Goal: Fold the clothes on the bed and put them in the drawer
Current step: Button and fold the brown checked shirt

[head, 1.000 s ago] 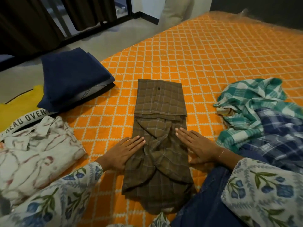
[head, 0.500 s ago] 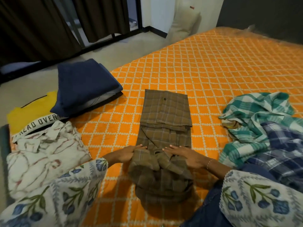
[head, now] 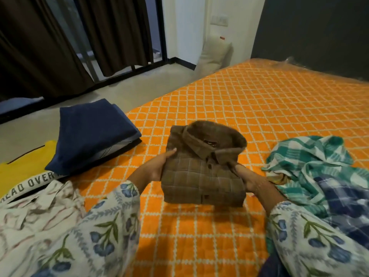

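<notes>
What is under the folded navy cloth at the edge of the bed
Under the folded navy cloth a striped, lighter fabric peeks out at its right edge, and the yellow garment runs beneath its near corner. Whatever else lies below is covered.

head view, looking forward-down over bed (head: 249, 108)

Open bedspread (head: 249, 108) ahead; folded stack (head: 93, 130) left, unfolded clothes (head: 319, 168) right

I am looking into a home bedroom: a bed (head: 249, 108) under an orange lattice-print cover, dark brown curtains (head: 38, 47) at a barred window, a pillow (head: 216, 54) against the white wall, clothes (head: 311, 162) strewn about.
</notes>
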The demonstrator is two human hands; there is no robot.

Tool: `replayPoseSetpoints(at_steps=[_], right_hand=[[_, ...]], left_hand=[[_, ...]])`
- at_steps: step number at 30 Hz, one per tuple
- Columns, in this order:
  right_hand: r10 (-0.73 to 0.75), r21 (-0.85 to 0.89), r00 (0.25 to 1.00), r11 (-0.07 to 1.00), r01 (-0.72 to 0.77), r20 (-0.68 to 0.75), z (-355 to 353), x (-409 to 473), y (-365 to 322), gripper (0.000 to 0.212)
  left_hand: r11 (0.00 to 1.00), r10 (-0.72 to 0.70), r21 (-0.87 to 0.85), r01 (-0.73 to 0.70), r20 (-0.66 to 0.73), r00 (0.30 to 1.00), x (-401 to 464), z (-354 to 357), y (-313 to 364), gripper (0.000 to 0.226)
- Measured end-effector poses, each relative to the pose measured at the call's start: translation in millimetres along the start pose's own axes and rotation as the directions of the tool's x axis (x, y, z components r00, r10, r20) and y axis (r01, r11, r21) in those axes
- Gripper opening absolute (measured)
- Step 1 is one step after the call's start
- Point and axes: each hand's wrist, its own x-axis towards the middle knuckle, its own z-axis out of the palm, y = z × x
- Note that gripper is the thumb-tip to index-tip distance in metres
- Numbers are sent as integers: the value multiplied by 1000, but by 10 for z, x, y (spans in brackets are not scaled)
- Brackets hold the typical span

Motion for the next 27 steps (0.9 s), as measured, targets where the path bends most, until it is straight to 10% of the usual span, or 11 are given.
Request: replayPoseSetpoints(at_steps=[8,13,16,20,24,27], right_hand=[[-9,-157,968,987,-31,-251,26,-107,57,44],[-172,-148,960,979,141,-221,112,-476,391,21],[-479,-290,789,874,390,-384,205,-443,745,21],[-509,-532,689,821,207,-516,241,-324,1139,21],[-501,-570,630,814,111,-594,220,-405,870,30],[-470,-477,626,862,173,-623,52,-186,496,31]], left_hand=[[992,-57,-118,38,-163,985,227,-30,-455,52],[972,236,35,-234,-220,946,68,13,-849,23],[920,378,233,-314,-329,865,74,58,-1084,20],[865,437,455,-213,-472,765,139,118,-1375,27],[710,603,704,-23,-590,536,68,317,-1250,37],[327,814,945,-30,-265,517,101,629,-1107,46]])
